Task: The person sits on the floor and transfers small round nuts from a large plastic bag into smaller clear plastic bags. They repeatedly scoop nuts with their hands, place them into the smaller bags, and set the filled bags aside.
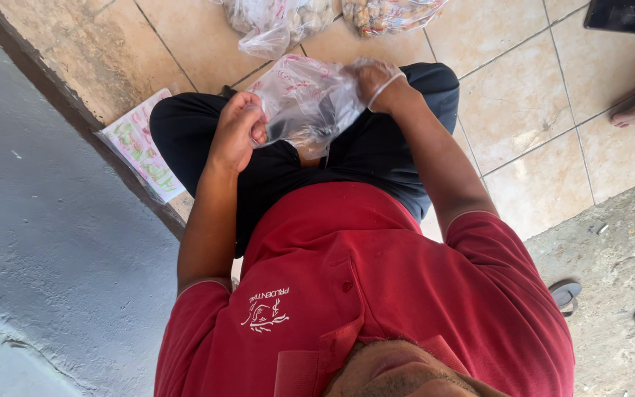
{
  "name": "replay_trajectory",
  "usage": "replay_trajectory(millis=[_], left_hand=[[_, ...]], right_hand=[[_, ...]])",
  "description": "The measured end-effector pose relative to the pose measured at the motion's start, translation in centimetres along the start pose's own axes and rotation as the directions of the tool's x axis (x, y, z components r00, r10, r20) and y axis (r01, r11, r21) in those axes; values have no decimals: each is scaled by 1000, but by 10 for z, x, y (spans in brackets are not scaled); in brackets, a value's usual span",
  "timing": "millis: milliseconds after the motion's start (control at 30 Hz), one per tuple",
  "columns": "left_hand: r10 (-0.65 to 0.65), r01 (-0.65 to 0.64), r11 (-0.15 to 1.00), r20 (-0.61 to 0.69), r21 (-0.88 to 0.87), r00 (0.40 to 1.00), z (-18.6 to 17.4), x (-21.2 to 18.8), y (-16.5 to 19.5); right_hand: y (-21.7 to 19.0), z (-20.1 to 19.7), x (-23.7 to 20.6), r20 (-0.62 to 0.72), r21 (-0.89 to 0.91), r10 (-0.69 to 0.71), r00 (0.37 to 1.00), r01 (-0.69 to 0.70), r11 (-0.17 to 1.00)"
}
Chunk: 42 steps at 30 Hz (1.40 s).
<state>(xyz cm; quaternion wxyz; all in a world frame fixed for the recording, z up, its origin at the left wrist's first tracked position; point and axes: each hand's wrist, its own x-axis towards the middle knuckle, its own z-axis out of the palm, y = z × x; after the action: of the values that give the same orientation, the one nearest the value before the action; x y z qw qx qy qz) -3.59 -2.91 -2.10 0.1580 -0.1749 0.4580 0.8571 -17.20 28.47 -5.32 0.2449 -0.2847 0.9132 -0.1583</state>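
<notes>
Both hands on one clear bag point(304, 99) above the lap: left hand point(237, 132) fisted, pinching its edge; right hand point(373, 79) tucked inside, grip impossible to tell. Two filled bags point(277, 22) lying on tiles point(512, 95) beyond.

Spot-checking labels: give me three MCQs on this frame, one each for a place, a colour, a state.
1. Where is the small clear plastic bag?
A. on the tiles
B. held over the lap
C. on the grey ledge

2. What colour is the shirt?
A. red
B. blue
C. white

3. How is the right hand?
A. resting on the knee
B. inside the bag
C. flat on the floor

Answers:
B, both the left hand and right hand hold it above the dark trousers.
A, the polo is red.
B, its fingers show through the plastic film.
</notes>
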Motion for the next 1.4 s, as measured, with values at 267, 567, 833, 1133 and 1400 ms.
replay_trajectory(millis=[267,567,833,1133,1400], left_hand=[[-69,110,931,-126,349,990,-13,77,-23],[531,-117,444,-156,888,833,-45,147,-42],[144,224,316,-280,922,949,-31,127,-13],[194,90,117,-112,989,975,-30,114,25],[389,149,38,-152,988,909,-81,119,75]], right_hand=[[19,35,47,93,38,224,970,-228,973],[59,46,72,-92,663,-77,993,119,739],[75,48,82,-415,796,153,897,276,538],[95,56,78,-315,935,358,879,224,275],[80,64,92,-290,788,222,931,102,607]])
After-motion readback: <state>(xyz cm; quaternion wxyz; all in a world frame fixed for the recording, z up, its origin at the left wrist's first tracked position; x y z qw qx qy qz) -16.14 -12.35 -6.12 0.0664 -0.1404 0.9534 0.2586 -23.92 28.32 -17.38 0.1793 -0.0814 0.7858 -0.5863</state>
